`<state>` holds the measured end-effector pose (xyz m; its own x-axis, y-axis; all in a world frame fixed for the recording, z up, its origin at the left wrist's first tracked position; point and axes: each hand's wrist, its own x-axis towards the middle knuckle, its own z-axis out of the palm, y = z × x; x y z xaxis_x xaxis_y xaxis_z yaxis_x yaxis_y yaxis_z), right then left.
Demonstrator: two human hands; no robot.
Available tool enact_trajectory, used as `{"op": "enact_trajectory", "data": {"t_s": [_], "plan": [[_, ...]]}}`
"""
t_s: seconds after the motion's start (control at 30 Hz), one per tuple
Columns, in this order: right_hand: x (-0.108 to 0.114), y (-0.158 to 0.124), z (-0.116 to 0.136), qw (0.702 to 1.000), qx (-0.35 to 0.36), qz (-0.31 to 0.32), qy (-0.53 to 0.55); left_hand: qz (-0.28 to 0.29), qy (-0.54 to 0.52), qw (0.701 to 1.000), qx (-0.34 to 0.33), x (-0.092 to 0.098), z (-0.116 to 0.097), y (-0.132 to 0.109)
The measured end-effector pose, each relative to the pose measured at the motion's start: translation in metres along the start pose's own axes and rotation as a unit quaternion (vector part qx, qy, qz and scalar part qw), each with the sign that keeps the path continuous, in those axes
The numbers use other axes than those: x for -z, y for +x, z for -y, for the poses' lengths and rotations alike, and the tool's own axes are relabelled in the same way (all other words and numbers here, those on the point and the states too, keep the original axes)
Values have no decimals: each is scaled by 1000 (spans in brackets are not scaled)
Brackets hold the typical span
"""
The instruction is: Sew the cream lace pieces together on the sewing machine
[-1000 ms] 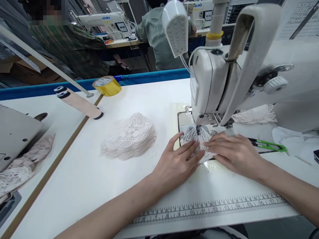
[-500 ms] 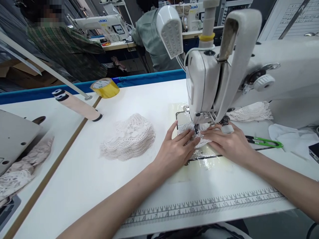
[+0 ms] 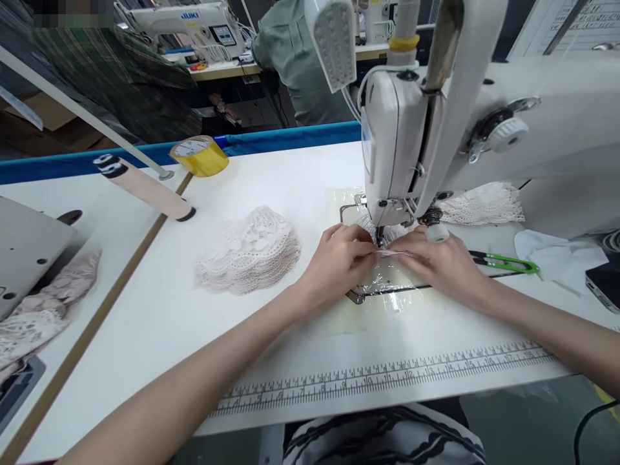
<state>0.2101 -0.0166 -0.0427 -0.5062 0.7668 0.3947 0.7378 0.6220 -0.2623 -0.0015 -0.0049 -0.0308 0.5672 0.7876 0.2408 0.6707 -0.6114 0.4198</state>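
A small white lace piece (image 3: pixel 382 242) lies under the needle of the white sewing machine (image 3: pixel 436 135). My left hand (image 3: pixel 339 261) pinches its left edge with curled fingers. My right hand (image 3: pixel 438 261) presses and grips its right edge, a white thimble-like ring on one finger. Most of the lace is hidden beneath my fingers. The two hands nearly touch just in front of the presser foot.
A stack of lace pieces (image 3: pixel 249 258) lies left of my hands. Green snips (image 3: pixel 506 261) and more lace (image 3: pixel 484 203) sit right of the machine. Yellow tape roll (image 3: pixel 198 156) and a pink tube (image 3: pixel 145 187) lie far left. A printed ruler (image 3: pixel 387 378) runs along the table front. Other people work behind.
Both hands moved away from me toward the needle and closed from flat to pinching; the lace piece slid further under the presser foot.
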Motion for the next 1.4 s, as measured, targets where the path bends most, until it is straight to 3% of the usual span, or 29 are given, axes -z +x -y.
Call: {"op": "enact_trajectory", "data": {"t_s": [0.17,0.37,0.5,0.6,0.7,1.0,1.4], "plan": [[6,5,1,998,-34,42,8,43,-59,997,35,9,2,10],[1,3,1,1000,-15,22,1,2,-14,1000,-1,1,0,-4],[-2,-1,2,998,65,-12,-13,-47,91,994,-49,-8,-4,-17],[-1,-4,4,987,143,-45,-49,-81,182,973,-117,-11,-9,-26],[0,-6,6,980,175,-63,-67,-89,228,957,-155,-11,-14,-32],[-2,-7,7,980,178,-68,-64,-83,244,955,-144,-12,-15,-34],[-7,0,2,984,120,-61,-120,-85,235,959,-131,-14,-2,-21]]}}
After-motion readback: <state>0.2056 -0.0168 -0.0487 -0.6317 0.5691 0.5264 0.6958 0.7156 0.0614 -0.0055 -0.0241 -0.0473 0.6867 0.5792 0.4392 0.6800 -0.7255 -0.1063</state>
